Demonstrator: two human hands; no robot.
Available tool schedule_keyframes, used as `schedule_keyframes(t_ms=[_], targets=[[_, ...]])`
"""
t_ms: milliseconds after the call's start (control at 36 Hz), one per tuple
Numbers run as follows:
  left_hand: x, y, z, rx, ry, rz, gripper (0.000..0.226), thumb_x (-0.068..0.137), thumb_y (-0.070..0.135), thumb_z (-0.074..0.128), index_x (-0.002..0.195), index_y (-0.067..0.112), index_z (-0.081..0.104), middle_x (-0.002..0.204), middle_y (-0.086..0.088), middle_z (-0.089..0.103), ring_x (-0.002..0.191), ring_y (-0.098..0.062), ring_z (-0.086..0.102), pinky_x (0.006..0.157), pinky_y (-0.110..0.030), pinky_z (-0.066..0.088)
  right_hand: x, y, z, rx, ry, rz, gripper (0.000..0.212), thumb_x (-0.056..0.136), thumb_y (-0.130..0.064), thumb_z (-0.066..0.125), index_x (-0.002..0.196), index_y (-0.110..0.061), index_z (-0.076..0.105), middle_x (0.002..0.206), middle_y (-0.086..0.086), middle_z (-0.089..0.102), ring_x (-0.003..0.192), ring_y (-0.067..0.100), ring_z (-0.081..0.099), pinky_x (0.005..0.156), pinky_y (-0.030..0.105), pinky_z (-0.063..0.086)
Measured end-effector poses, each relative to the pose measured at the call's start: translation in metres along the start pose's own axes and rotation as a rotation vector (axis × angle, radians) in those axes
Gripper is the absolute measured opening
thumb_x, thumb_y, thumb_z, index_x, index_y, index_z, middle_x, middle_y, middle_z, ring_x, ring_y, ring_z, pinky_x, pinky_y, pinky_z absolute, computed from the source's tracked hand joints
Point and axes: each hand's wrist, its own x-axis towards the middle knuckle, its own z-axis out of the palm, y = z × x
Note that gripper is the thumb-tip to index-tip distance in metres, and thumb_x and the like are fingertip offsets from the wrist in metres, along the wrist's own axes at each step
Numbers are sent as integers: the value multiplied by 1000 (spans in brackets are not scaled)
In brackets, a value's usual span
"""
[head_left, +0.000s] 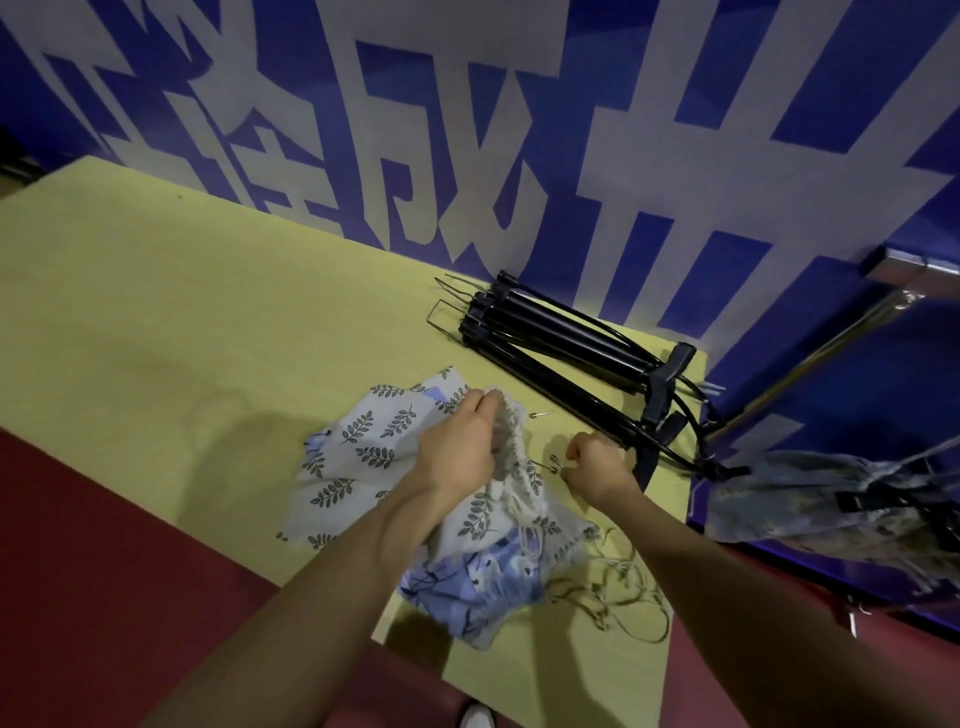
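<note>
A light garment printed with dark leaf sprigs (358, 447) lies bunched on the yellow table (171, 322), with a blue patterned piece (483, 577) under its near end. My left hand (462, 447) grips the gathered elastic waistband (506, 441) and lifts it off the table. My right hand (597, 467) is curled and pinches a safety pin (555, 464) right beside that waistband. A thin cord (618, 587) trails in loops from the fabric toward the near table edge.
A stack of black clip hangers (561, 343) lies at the table's far right. A second small pin (540, 414) lies between the hangers and the cloth. A grey mottled garment (821, 499) hangs off a blue surface on the right. Blue and white wall behind.
</note>
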Motion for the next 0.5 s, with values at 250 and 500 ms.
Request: schedule_keyframes(t_ms=[250,500], targets=[[17,-2,3,13,-59,94,73,87,8,56,149,19,20,145,1,35,120,-23,47,86,-34,49,6,-1,-5,-121,-49,-65,22,96,-6,42,113,3,54,111,21,54,111,34,53,88,33,43],[21,1,-12,70,-167,103,85,84,4,57,152,19,9,145,-1,32,112,-26,52,69,-31,44,-11,-21,-49,297,287,-335,9,93,-16,56,91,-8,61,95,2,52,91,19,49,80,29,43]])
